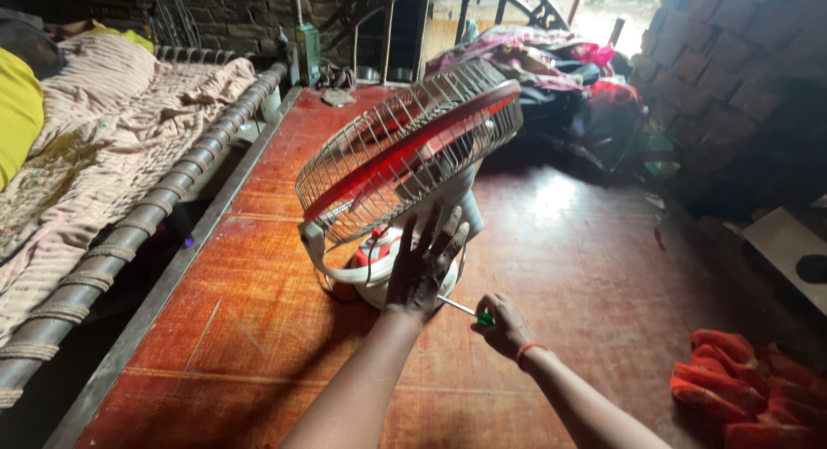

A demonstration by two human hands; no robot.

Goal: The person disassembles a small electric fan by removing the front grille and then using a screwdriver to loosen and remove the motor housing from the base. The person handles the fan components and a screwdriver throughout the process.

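Room: rough brick walls (pixel 724 61) close us in on the right, with bright daylight at the far end.
Floor: we see a worn, glossy red floor (pixel 284 346) that carries everything at the centre.
Fan: a small table fan with a white plastic body, red blades and a grey wire cage (pixel 412 152) stands on the floor in the middle, its cage tilted back and facing up to the left.
Left hand: our left hand (pixel 425 264) lies flat against the fan's white body just under the cage, fingers spread wide, closing on nothing.
Right hand: our right hand (pixel 506 326) sits low to the right of the fan's base, its grip pressed together around a slim green-handled screwdriver (pixel 465 310).
Screwdriver: we see its metal shaft pointing left toward the base of the fan; whether the tip touches it, we cannot tell.
Bed: a metal-framed bed with a crumpled pale pink cover (pixel 112 113) runs along the left.
Cloth: a bundle of orange-red cloth (pixel 741 384) lies at the lower right, well apart from the fan.
Clothes: a heap of mixed coloured clothes (pixel 560 65) sits behind the fan.
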